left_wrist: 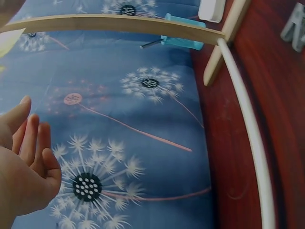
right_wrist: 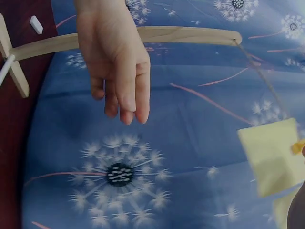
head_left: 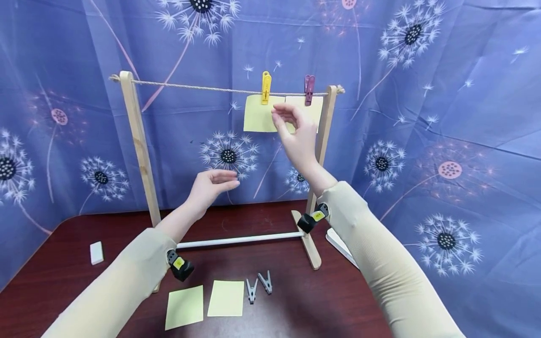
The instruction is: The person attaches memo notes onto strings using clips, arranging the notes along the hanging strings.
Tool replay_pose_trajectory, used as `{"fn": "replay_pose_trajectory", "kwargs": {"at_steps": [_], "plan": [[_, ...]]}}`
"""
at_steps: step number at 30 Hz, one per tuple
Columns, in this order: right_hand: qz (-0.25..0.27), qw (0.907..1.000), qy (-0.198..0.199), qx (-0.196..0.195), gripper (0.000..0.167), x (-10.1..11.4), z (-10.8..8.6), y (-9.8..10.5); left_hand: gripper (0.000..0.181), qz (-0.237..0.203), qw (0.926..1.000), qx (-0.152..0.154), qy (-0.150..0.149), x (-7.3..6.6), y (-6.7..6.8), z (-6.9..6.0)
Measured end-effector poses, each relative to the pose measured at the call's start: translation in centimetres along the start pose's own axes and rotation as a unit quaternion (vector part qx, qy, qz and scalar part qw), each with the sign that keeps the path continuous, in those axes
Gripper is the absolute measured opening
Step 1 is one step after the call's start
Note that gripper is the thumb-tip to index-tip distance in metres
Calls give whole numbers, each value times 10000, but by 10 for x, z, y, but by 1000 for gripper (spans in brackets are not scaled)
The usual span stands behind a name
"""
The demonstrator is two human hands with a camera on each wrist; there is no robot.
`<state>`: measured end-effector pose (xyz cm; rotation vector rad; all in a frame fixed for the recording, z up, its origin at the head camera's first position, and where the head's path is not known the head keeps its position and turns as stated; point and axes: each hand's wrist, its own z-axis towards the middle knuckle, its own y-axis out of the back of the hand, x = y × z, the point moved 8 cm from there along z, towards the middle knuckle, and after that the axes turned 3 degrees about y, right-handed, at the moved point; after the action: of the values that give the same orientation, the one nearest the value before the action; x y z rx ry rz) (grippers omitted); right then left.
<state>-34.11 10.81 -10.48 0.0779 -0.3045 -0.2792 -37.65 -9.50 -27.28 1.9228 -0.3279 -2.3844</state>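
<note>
My left hand [head_left: 211,187] floats clear, fingers together; right hand [head_left: 301,134] bends its fingers before pale-yellow square paper [head_left: 255,115]; left wrist alone shows turquoise-handled tool [left_wrist: 183,43].

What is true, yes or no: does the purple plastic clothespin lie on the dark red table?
No, the purple clothespin clips a pale yellow paper sheet to the thin beige rope.
</note>
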Motion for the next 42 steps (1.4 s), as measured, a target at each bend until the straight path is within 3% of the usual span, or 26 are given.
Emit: {"fn": "replay_pose_trajectory", "kwargs": {"at_steps": [5, 11, 19, 24, 30, 35, 38, 42], "plan": [[-110, 9996, -206, 158, 17, -15, -28, -3, 42, 457, 9986, 230, 155, 21, 1, -12], [47, 9983, -359, 465, 17, -27, -63, -11, 43, 545, 9967, 368, 472, 53, 7, -30], [159, 9884, -1279, 807, 18, -58, -121, -16, 44, 643, 9941, 455, 750, 88, 18, -52], [247, 9719, -2067, 1099, 20, -76, -160, -19, 44, 486, 9944, 477, 808, 103, 20, -63], [586, 9425, -2980, 1397, 21, -88, -202, -23, 44, 373, 9924, 555, 1028, 124, 16, -74], [856, 9255, -3185, 1862, 23, -91, -227, -29, 45, 315, 9916, 542, 1132, 138, 16, -83], [1206, 9105, -3323, 2144, 26, -96, -243, -33, 48, 212, 9902, 626, 1234, 147, 14, -89], [1205, 8932, -3546, 2488, 27, -101, -260, -33, 49, 143, 9878, 700, 1383, 156, 11, -95]]}}
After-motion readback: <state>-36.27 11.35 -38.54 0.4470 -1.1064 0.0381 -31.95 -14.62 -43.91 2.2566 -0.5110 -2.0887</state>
